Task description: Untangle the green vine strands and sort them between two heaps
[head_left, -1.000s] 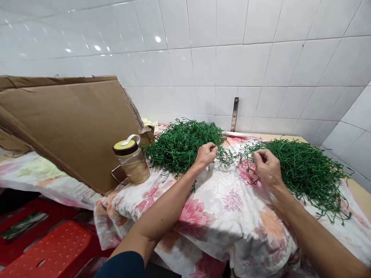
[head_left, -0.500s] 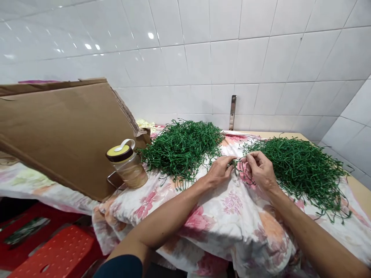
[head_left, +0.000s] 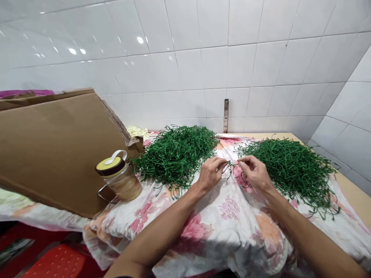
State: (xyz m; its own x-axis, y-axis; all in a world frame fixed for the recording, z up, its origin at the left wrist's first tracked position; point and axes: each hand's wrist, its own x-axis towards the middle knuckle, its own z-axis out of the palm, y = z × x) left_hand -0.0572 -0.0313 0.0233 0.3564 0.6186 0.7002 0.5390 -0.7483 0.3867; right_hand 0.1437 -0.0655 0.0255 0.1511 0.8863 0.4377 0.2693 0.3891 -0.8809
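Observation:
My left hand [head_left: 213, 170] is closed in a pinch on a thin green artificial stem [head_left: 230, 165], whose curled ends stick out past the fingertips. Facing it, my right hand [head_left: 255, 173] has thumb and forefinger drawn together, with a dark green strand showing below the fingers; its exact grip is partly hidden. A narrow gap parts the two sets of fingertips. To the left of my hands lies a heap of green stems [head_left: 179, 154], and another pile of green stems [head_left: 290, 170] is at the right, close behind my right hand.
A jar with a yellow lid [head_left: 118, 177] stands left, before a big leaning cardboard sheet [head_left: 52, 150]. Flowered cloth [head_left: 214, 227] covers the table. White tiled wall [head_left: 203, 69] with a metal bracket [head_left: 226, 116] rises behind. A red stool [head_left: 60, 262] is lower left.
My fingertips have moved slightly apart, and the green stem now shows at my left fingertips. The whole view has shifted, so things appear farther left.

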